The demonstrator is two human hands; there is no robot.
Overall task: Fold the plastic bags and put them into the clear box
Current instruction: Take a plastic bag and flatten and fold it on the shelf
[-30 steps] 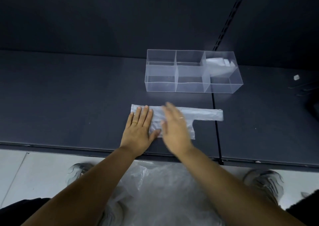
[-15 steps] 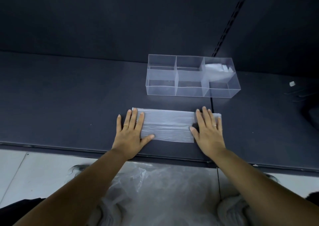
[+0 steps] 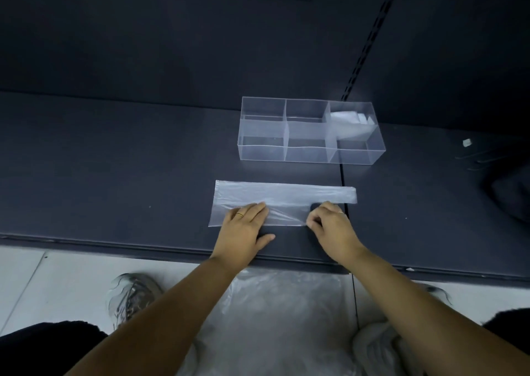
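Note:
A translucent plastic bag (image 3: 284,196) lies flat as a long strip on the dark shelf, just in front of the clear box (image 3: 309,153). The box has three compartments in a row; the right one holds a folded white bag (image 3: 348,119), the other two look empty. My left hand (image 3: 243,228) rests flat on the bag's near left part, fingers together. My right hand (image 3: 332,228) pinches the bag's near right corner between thumb and fingers.
The shelf's front edge (image 3: 172,251) runs just below my hands. A heap of loose plastic bags (image 3: 275,318) lies on the floor below, between my shoes. A small white scrap (image 3: 467,142) and a dark object (image 3: 510,195) sit at the far right.
My right hand went from lying flat on the bag's right end to pinching its near right corner. My left hand shifted right along the near edge. The bag's right strip is now uncovered.

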